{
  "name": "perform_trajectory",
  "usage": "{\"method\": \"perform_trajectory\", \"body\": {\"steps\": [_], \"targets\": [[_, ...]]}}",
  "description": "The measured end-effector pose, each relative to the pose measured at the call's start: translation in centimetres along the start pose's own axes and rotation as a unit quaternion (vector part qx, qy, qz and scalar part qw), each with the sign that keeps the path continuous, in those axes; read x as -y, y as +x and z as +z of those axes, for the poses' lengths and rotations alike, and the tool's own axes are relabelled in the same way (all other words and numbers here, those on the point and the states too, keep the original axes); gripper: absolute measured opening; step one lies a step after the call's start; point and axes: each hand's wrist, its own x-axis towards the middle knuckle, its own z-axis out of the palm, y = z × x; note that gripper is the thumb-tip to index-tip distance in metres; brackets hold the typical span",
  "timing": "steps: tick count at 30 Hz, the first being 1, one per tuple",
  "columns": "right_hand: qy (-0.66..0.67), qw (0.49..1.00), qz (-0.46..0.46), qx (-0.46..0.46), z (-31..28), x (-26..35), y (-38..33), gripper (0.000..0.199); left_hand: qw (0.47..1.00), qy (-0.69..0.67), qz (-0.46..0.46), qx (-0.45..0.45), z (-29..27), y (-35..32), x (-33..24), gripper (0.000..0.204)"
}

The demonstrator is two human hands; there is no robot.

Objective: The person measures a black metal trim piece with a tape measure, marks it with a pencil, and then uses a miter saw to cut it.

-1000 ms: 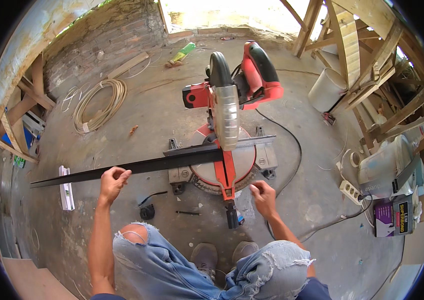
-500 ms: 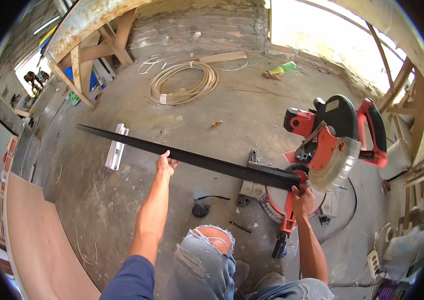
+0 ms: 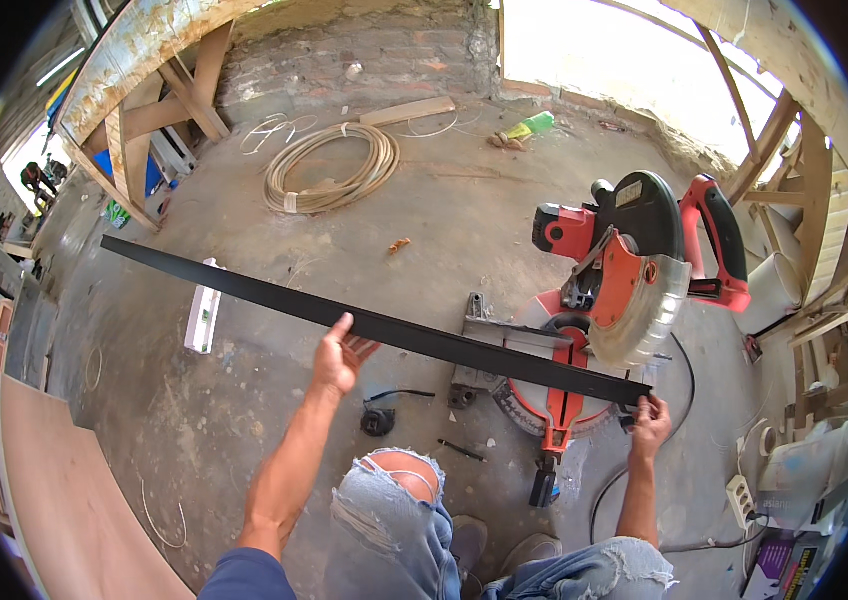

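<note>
A long black strip (image 3: 424, 343) slants across in front of me, its far end up at the left and its near end at the right. My left hand (image 3: 340, 360) supports it near the middle, thumb at the near edge and fingers underneath. My right hand (image 3: 650, 425) grips the right end. The strip passes over the base of a red and black miter saw (image 3: 644, 270), whose head is raised. The strip hides part of the saw's round table (image 3: 524, 402).
A tape measure (image 3: 377, 421) and a dark pen (image 3: 462, 450) lie near my knees. A whitish bar (image 3: 202, 320) lies beyond the strip. Farther off are coiled hose (image 3: 332, 168) and a green bottle (image 3: 532, 125). Plywood (image 3: 74, 480) stands left; a power strip (image 3: 741, 500) lies right. A person (image 3: 39, 185) is far away.
The strip has shifted toward me and to the right across the saw base. My right hand has moved right and down with its end, past the saw table. The view has swung slightly.
</note>
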Motion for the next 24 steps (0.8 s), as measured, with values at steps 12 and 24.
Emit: {"method": "perform_trajectory", "body": {"steps": [12, 24], "targets": [[0.06, 0.993, 0.004, -0.105, -12.1, -5.9, 9.5, 0.032, 0.978, 0.01, -0.126, 0.167, 7.3, -2.7, 10.6, 0.028], [0.182, 0.975, 0.026, -0.126, -10.7, -7.0, 13.7, 0.018, 0.961, 0.141, -0.227, 0.065, 9.1, 0.1, 11.6, 0.034]]}}
